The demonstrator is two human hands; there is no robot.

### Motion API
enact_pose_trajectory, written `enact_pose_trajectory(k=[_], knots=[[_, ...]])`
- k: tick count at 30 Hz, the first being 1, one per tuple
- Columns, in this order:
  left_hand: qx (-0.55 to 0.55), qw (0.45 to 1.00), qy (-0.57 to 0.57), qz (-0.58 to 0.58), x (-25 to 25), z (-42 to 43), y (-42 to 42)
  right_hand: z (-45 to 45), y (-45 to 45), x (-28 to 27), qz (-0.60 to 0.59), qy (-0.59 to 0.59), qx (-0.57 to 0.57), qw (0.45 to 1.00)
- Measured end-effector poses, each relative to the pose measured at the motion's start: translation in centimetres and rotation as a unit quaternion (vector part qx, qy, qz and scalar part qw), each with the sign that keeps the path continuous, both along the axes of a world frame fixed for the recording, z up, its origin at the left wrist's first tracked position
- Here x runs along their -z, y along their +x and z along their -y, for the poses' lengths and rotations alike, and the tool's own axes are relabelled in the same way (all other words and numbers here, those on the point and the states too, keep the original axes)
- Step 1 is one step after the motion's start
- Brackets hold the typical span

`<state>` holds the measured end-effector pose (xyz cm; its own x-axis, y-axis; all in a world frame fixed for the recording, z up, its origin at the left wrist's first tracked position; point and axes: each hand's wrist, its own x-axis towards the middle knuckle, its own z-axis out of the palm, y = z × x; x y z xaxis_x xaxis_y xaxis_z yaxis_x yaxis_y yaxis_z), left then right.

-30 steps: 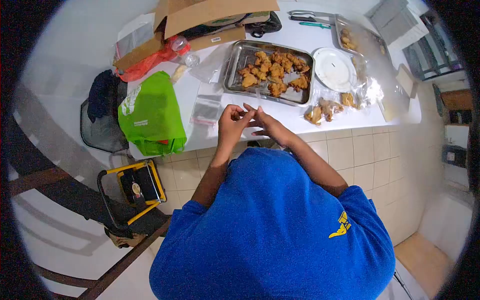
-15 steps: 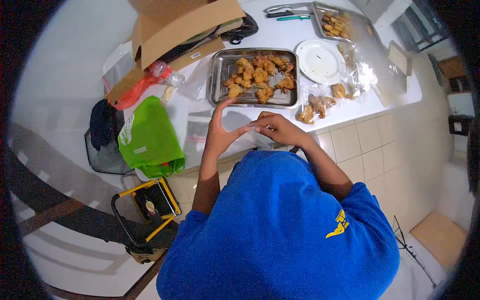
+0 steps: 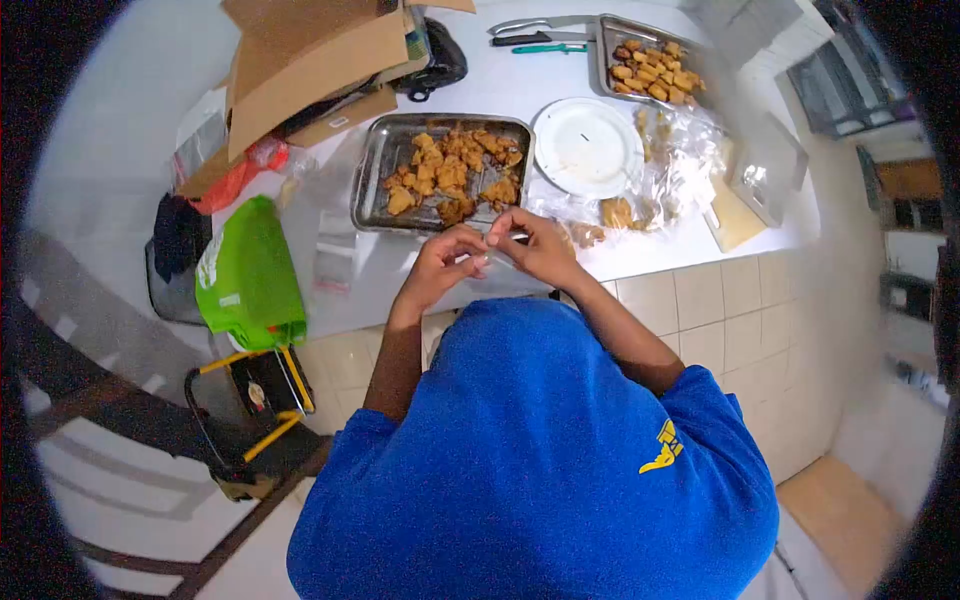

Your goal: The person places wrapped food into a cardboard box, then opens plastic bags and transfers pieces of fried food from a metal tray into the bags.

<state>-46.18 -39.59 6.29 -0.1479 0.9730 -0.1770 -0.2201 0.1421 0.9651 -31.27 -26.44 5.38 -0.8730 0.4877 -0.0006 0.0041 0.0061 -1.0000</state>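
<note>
My left hand (image 3: 438, 272) and my right hand (image 3: 538, 250) meet at the table's front edge, just below a metal tray. Both have fingers bent into pinches, nearly touching. Between them is what looks like a thin clear plastic bag (image 3: 500, 268); its shape is mostly lost against the white table. Brown fried pieces, apparently chicken (image 3: 445, 165), lie in the metal tray (image 3: 358, 195). To the right of my right hand, a bagged fried piece (image 3: 617, 212) rests among other shiny clear bags (image 3: 685, 160). Flat clear bags (image 3: 335, 250) lie left of my left hand.
A white plate (image 3: 588, 150) stands right of the tray. Behind it are a second tray (image 3: 604, 60) of fried pieces and a green-handled knife (image 3: 550, 49). Cardboard boxes (image 3: 310, 70) and a green bag (image 3: 255, 275) occupy the left. A yellow-black folding step (image 3: 265, 400) stands below.
My left fingers have curled in from a wide spread to a pinch beside my right hand. The view has shifted, so the table's things appear further left.
</note>
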Motion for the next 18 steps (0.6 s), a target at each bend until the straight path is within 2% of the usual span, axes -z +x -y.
enact_pose_trajectory(k=[1, 2, 5, 6, 9, 10, 13, 17, 18], knots=[[-0.004, 0.999, -0.013, 0.034, 0.0, -0.2, 0.3, -0.6, -0.1, 0.1, -0.021, 0.011, 0.003, 1.000], [-0.007, 0.999, 0.012, 0.035, -0.1, -0.4, 0.8, -1.1, -0.3, 0.4, -0.015, -0.033, -0.001, 0.999], [-0.030, 0.984, 0.066, 0.162, 0.7, -0.1, 1.2, -2.3, -0.8, 0.6, -0.017, -0.049, -0.040, 0.998], [-0.043, 0.985, 0.063, 0.154, 1.2, 0.3, 1.2, -2.7, -0.9, -0.1, -0.006, -0.050, -0.060, 0.997], [-0.178, 0.942, 0.106, 0.265, 1.7, 1.0, 2.3, -3.5, -2.1, -0.1, 0.008, -0.125, -0.101, 0.987], [-0.230, 0.956, 0.035, 0.181, 1.5, 1.6, 2.3, -3.6, -2.7, -0.2, -0.003, -0.145, -0.121, 0.982], [-0.300, 0.952, 0.033, 0.053, 0.0, 2.8, 2.6, -2.8, -4.5, -0.1, 0.019, -0.151, -0.150, 0.977], [-0.310, 0.947, -0.075, -0.043, -2.1, 4.5, 2.6, -0.7, -6.1, 0.1, 0.020, -0.103, -0.202, 0.974], [-0.328, 0.940, -0.085, -0.037, -2.1, 4.9, 2.3, 0.1, -6.4, -0.5, -0.011, -0.076, -0.191, 0.979]])
